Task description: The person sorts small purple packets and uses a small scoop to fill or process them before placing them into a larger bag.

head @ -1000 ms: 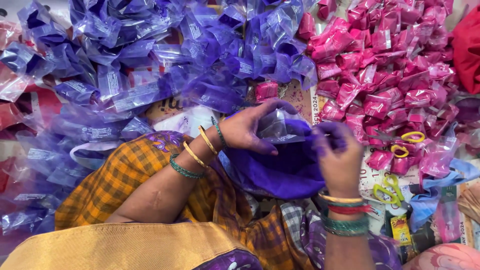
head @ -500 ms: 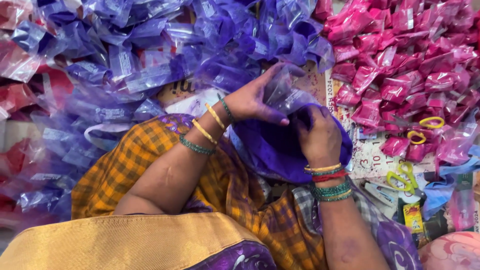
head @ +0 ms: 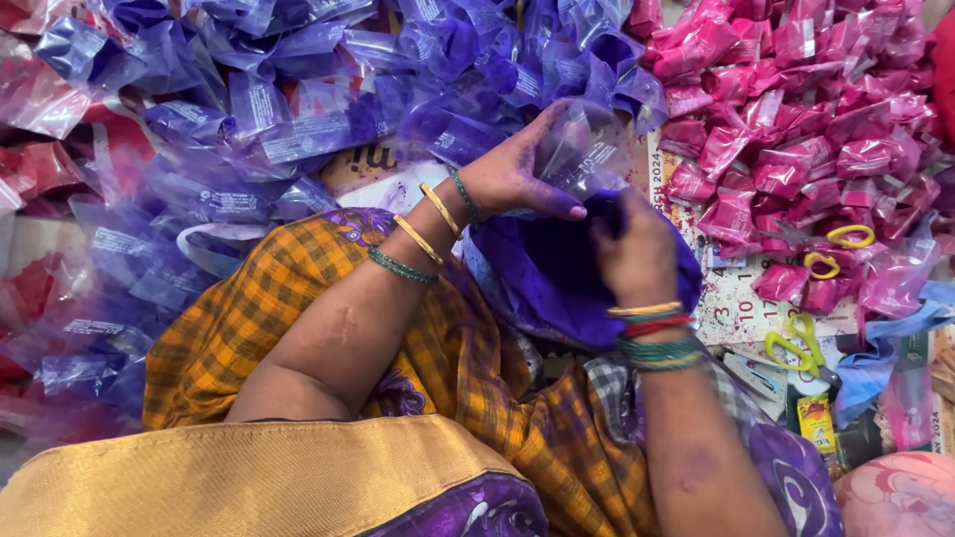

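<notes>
My left hand [head: 517, 181] holds a small clear plastic pouch [head: 582, 149] open-side toward a large bag of purple powder [head: 557, 283] that lies in my lap. My right hand [head: 637, 254] is curled inside the mouth of that bag, its fingertips hidden by powder and plastic. Both wrists carry bangles, gold and green on the left, gold, red and green on the right. My fingers are stained purple.
A heap of filled purple pouches [head: 298, 109] covers the floor ahead and to the left. Filled pink pouches [head: 796, 109] pile at the right. Yellow-handled scissors [head: 841, 249] and a second pair [head: 791, 343] lie on printed paper at the right.
My left hand has lifted the clear pouch a little higher and turned it. The right hand has sunk deeper into the purple bag.
</notes>
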